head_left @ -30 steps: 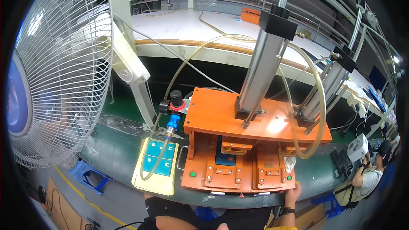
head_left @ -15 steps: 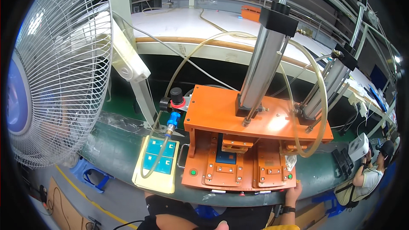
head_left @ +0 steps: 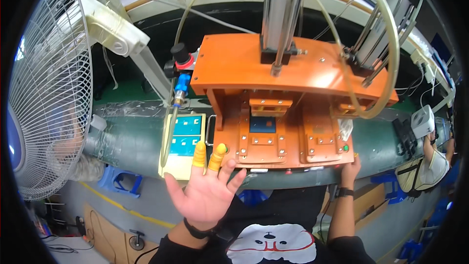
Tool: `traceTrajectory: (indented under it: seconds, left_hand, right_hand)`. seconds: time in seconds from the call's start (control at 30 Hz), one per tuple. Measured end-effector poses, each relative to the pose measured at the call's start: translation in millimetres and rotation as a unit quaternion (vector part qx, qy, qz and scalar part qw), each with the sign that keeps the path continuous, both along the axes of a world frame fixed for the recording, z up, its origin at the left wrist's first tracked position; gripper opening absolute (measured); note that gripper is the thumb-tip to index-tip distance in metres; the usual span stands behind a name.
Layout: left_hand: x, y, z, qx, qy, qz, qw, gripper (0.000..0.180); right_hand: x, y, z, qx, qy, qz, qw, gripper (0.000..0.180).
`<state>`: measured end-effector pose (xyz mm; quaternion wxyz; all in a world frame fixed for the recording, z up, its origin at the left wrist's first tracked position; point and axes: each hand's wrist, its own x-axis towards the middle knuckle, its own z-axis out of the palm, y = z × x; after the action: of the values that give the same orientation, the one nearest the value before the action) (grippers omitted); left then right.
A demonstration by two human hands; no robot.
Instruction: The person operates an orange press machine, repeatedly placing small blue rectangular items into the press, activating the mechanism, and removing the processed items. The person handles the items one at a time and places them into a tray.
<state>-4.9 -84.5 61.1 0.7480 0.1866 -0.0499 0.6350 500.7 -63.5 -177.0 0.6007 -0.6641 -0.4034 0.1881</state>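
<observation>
My left hand (head_left: pixel 205 193) is raised palm up in front of the orange press (head_left: pixel 234 63), fingers spread, holding nothing. Yellow finger cots (head_left: pixel 216 158) cover two of its fingertips. My right hand (head_left: pixel 349 170) is at the press's right front corner, by a green button (head_left: pixel 346 148); its fingers are partly hidden there. A dark blue flat piece (head_left: pixel 262 124) lies in the press's left fixture, under the raised upper block (head_left: pixel 270 106). Left of the press, behind my left hand, a pale yellow stack of sheets (head_left: pixel 171 170) carries blue-green pieces (head_left: pixel 186 126).
Two metal air cylinders (head_left: pixel 283 14) rise from the press, with a clear hose (head_left: pixel 391 68) looping at right. A blue-topped air fitting (head_left: pixel 181 84) stands at its left. A large fan (head_left: pixel 49 93) fills the left side. Another person (head_left: pixel 432 164) sits far right by a white box-shaped device (head_left: pixel 422 121).
My left hand has come up into view, opened with its palm showing. The view has tilted down and closer to the press. My right hand stays at the press's corner.
</observation>
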Motion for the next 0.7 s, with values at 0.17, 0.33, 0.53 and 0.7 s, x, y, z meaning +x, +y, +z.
traceTrajectory:
  seconds: [0.17, 0.33, 0.53, 0.7]
  left_hand:
    - [7, 1, 1, -0.116, 0.078, 0.101, 0.985, 0.094]
    - [-9, 7, -64, 0.022, 0.257, 0.310, 0.915, 0.090]
    - [-35, 43, -125, 0.104, 0.438, 0.354, 0.819, 0.072]
    - [-5, 65, -121, 0.059, 0.560, 0.443, 0.698, 0.065]
  right_hand:
    - [7, -7, -9, 0.032, 0.027, 0.002, 0.999, 0.015]
    - [-9, 1, 7, 0.033, 0.039, 0.029, 0.998, 0.014]
    - [12, 8, 16, -0.022, 0.091, 0.047, 0.994, 0.011]
    - [52, 76, 63, -0.027, -0.165, 0.003, 0.986, 0.022]
